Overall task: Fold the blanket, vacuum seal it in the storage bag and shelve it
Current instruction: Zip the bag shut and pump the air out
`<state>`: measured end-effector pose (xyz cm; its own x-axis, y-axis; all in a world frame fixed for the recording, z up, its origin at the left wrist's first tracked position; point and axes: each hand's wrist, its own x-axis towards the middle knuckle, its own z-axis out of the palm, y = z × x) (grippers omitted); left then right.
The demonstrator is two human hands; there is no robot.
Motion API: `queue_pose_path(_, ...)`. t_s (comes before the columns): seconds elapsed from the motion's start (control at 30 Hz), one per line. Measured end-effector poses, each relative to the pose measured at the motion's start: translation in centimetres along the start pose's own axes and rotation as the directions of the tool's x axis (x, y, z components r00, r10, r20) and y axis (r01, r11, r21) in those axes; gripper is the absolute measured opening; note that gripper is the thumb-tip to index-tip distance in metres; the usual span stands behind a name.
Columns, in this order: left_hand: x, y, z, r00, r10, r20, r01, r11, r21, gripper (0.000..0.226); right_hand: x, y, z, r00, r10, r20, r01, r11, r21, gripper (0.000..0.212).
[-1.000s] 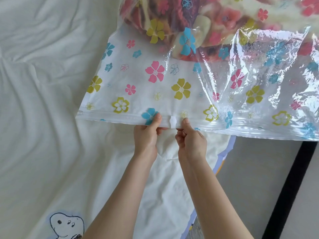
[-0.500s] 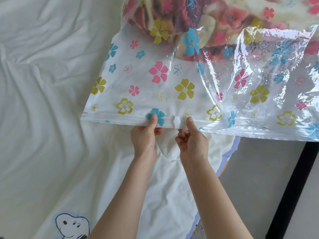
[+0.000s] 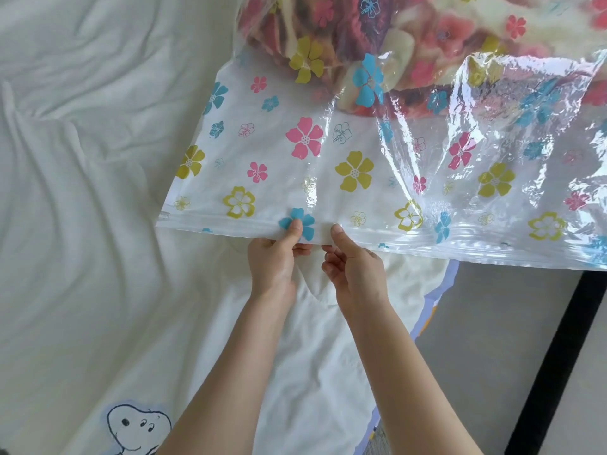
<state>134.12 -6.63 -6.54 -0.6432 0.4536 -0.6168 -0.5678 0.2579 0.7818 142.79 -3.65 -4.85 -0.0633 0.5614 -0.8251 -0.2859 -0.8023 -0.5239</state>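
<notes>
Both hands pinch the near edge of the storage bag.

The bag [image 3: 377, 165] fills the upper right of the frame, the blanket [image 3: 410, 31] inside it at the top. Left hand [image 3: 274, 259] and right hand [image 3: 354, 274] grip the zip strip, just apart, over a white bedsheet [image 3: 82, 192].

The clear storage bag [image 3: 377, 165] is printed with pink, blue and mustard-yellow flowers. The blanket [image 3: 410, 31] inside shows red and pink blooms on cream. The bedsheet [image 3: 82, 192] is plain white, with a blue-outlined cartoon dog [image 3: 138, 428] and a lilac border.
</notes>
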Motion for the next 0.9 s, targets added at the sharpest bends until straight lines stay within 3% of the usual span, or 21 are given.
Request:
queue_pose_path(0.07, 0.1, -0.2, 0.0, 1.0, -0.011, -0.002, 0.011, 1.0, -0.02, 0.007, 0.1, 0.0, -0.1, 1.0, -0.022, -0.015, 0.021, 1.0, -0.015, 0.019)
queue_pose_path(0.17, -0.2, -0.8, 0.4, 0.981, -0.184, 0.059, 0.189, 0.976, -0.107, 0.019, 0.3, 0.1, 0.0, 0.998, -0.05, -0.031, 0.05, 0.999, -0.006, 0.025)
queue_pose_path(0.27, -1.1, -1.6, 2.4, 0.945, -0.296, 0.135, 0.299, 0.954, 0.003, 0.041, 0.2, 0.3, 0.0, 0.997, -0.068, -0.037, 0.068, 0.998, 0.011, 0.037)
queue_pose_path(0.37, -1.6, -2.1, 3.6, 0.971, -0.219, 0.097, 0.211, 0.974, 0.087, 0.039, 0.4, 0.4, -0.2, 0.994, -0.091, -0.066, 0.093, 0.996, 0.018, 0.04)
queue_pose_path(0.47, -1.4, -2.0, 3.1, 0.982, -0.143, 0.124, 0.139, 0.99, 0.037, 0.029, 0.5, 0.4, 0.0, 0.998, -0.051, -0.029, 0.053, 0.997, 0.063, 0.013)
queue_pose_path(0.57, -0.8, -1.9, 2.2, 0.971, -0.117, 0.209, 0.104, 0.992, 0.071, 0.025, 0.6, 0.1, -0.1, 1.0, 0.019, 0.001, -0.019, 0.99, 0.142, 0.011)
queue_pose_path(0.67, -0.4, -1.8, 1.7, 0.959, -0.129, 0.252, 0.104, 0.988, 0.112, 0.021, 0.8, -0.2, -0.3, 0.999, 0.046, -0.004, -0.045, 0.983, 0.18, 0.025)
queue_pose_path(0.9, -0.1, -1.7, 1.3, 0.943, -0.094, 0.318, 0.073, 0.994, 0.077, 0.012, 1.7, -0.8, -1.0, 0.997, 0.013, -0.071, 0.005, 0.968, 0.251, 0.024)
